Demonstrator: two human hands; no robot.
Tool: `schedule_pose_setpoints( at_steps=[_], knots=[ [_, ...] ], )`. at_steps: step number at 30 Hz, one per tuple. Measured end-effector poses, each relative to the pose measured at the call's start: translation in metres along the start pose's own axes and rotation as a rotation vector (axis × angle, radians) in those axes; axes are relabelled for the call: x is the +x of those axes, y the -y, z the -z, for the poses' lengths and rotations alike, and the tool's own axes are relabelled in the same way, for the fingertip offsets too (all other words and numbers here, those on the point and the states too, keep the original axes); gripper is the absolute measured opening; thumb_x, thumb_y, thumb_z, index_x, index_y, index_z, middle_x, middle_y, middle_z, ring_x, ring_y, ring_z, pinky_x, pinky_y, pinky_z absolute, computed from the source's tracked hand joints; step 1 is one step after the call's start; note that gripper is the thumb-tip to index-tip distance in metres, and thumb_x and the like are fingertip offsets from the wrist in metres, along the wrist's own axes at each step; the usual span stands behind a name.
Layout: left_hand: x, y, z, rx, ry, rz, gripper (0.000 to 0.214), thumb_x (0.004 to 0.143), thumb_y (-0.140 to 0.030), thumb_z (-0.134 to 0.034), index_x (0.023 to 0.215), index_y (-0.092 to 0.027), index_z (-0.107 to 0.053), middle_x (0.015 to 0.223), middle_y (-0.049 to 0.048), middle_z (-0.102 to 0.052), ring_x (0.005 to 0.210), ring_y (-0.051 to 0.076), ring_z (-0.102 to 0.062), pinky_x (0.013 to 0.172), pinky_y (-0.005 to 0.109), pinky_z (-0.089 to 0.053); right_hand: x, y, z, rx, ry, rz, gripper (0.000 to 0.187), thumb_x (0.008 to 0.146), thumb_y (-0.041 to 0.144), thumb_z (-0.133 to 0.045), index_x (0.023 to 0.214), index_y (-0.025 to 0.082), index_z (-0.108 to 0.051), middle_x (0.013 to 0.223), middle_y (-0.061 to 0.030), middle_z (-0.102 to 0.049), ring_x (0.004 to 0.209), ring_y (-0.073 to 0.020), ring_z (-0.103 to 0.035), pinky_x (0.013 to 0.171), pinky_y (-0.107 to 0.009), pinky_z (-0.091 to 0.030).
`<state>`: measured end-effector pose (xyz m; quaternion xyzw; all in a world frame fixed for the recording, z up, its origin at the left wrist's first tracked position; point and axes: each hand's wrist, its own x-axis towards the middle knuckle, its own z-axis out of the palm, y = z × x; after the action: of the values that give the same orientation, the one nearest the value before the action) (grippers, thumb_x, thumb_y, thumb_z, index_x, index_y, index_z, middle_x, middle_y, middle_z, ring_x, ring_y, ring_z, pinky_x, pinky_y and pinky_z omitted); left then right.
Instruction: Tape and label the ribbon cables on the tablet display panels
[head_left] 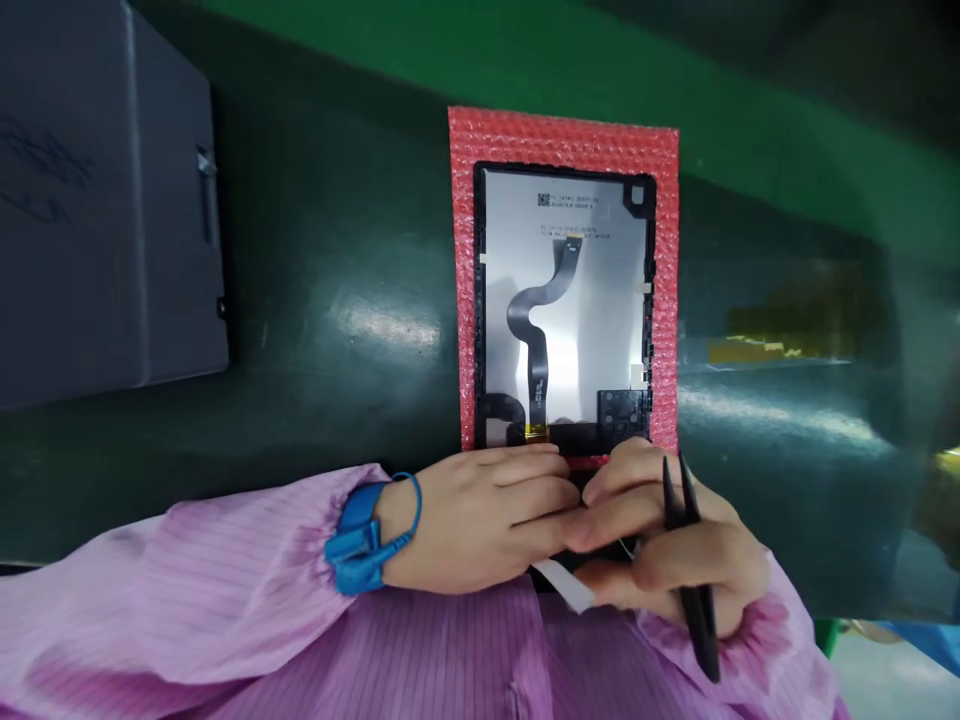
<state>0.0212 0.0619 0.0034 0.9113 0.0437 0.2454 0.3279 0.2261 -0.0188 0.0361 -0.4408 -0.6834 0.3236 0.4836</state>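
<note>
Pink sleeves (225, 610) nearest; close work at near edge of screen panel (592, 300), lying back-up on bubble wrap (562, 135).

Left hand (480, 515) flat, fingers together on panel edge; right hand (675, 560) curled round black tweezers (691, 570), tips toward panel, white strip (564, 587) beneath. Likely risks: slipped tips scratching panel or nicking ribbon cable (537, 340); hard pressing cracking glass; panel skidding across green tabletop (337, 300). Printed code and text lines (568, 201) at far end, too small to read.
</note>
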Motion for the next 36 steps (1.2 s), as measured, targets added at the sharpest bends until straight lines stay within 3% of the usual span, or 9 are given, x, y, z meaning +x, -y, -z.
schedule_pose_setpoints(
  at_steps=[5,7,9,13,17,21,25,31,36],
  knots=[
    [-0.002,0.002,-0.003,-0.053,-0.027,0.042,0.027,0.108,-0.019,-0.044,0.108,-0.015,-0.07,0.11,0.0051,-0.079,0.116,0.019,-0.069,0.112,0.029,-0.054,0.016,0.016,-0.003,-0.005,0.107,-0.046,0.033,0.088,0.006,-0.079,0.076,0.022,-0.053,0.088,-0.0002,-0.083,0.074,-0.0151,-0.074,0.07,-0.034,-0.055],
    [-0.002,0.006,0.002,-0.071,-0.033,0.043,0.032,0.111,-0.028,-0.04,0.117,-0.012,-0.067,0.114,0.0085,-0.078,0.119,0.021,-0.069,0.111,0.031,-0.055,0.023,0.021,0.001,0.02,0.13,-0.086,0.035,0.09,0.006,-0.076,0.073,0.022,-0.05,0.088,0.0003,-0.083,0.072,-0.0143,-0.074,0.072,-0.035,-0.055],
    [-0.002,0.011,0.009,-0.055,-0.058,0.046,0.043,0.113,-0.039,-0.037,0.134,-0.008,-0.058,0.124,0.0128,-0.075,0.129,0.024,-0.065,0.113,0.033,-0.054,0.031,0.022,0.009,0.11,0.064,-0.155,0.039,0.093,0.011,-0.076,0.072,0.023,-0.045,0.083,0.0024,-0.08,0.069,-0.0139,-0.072,0.071,-0.035,-0.056],
    [-0.005,0.02,0.017,0.184,0.0,0.075,0.047,0.111,-0.04,-0.044,0.145,-0.008,-0.049,0.143,0.018,-0.066,0.145,0.031,-0.053,0.125,0.047,-0.042,0.05,0.006,0.025,0.169,-0.135,-0.416,0.043,0.087,0.019,-0.084,0.076,0.026,-0.043,0.081,0.0045,-0.075,0.069,-0.0143,-0.07,0.066,-0.031,-0.056],
    [-0.007,0.022,0.012,0.378,0.079,0.088,0.047,0.103,-0.046,-0.06,0.138,-0.014,-0.054,0.149,0.0206,-0.06,0.142,0.034,-0.056,0.125,0.052,-0.04,0.075,-0.026,0.022,0.079,-0.097,-0.633,0.048,0.082,0.031,-0.089,0.076,0.025,-0.042,0.084,0.0009,-0.074,0.073,-0.0156,-0.069,0.064,-0.029,-0.055],
    [-0.007,0.02,0.008,0.439,0.059,0.045,0.039,0.1,-0.046,-0.065,0.13,-0.022,-0.058,0.136,0.0104,-0.067,0.135,0.032,-0.061,0.125,0.05,-0.039,0.096,-0.045,0.006,0.072,-0.035,-0.637,0.055,0.08,0.041,-0.09,0.075,0.026,-0.037,0.08,0.0019,-0.072,0.055,-0.0109,-0.059,0.051,-0.026,-0.049],
    [-0.006,0.022,0.008,0.446,0.062,0.038,0.038,0.099,-0.044,-0.066,0.129,-0.022,-0.058,0.133,0.0083,-0.065,0.136,0.032,-0.059,0.124,0.048,-0.04,0.106,-0.048,-0.001,-0.03,-0.016,-0.601,0.055,0.082,0.039,-0.088,0.074,0.025,-0.035,0.079,0.0028,-0.072,0.049,-0.0082,-0.051,0.048,-0.026,-0.045],
    [-0.002,0.03,0.012,0.397,0.035,0.005,0.034,0.101,-0.04,-0.062,0.129,-0.022,-0.059,0.126,0.0068,-0.067,0.126,0.027,-0.063,0.127,0.05,-0.035,0.11,-0.054,-0.001,-0.083,-0.026,-0.528,0.046,0.085,0.023,-0.081,0.074,0.025,-0.037,0.08,0.0023,-0.071,0.061,-0.0118,-0.058,0.06,-0.029,-0.05],
    [0.004,0.037,0.018,0.357,0.074,-0.032,0.033,0.097,-0.037,-0.067,0.126,-0.022,-0.062,0.12,0.0065,-0.069,0.122,0.026,-0.065,0.128,0.047,-0.035,0.11,-0.059,-0.003,-0.08,-0.044,-0.514,0.048,0.085,0.027,-0.083,0.074,0.025,-0.037,0.08,0.002,-0.069,0.072,-0.0151,-0.064,0.067,-0.031,-0.053]
  ],
)
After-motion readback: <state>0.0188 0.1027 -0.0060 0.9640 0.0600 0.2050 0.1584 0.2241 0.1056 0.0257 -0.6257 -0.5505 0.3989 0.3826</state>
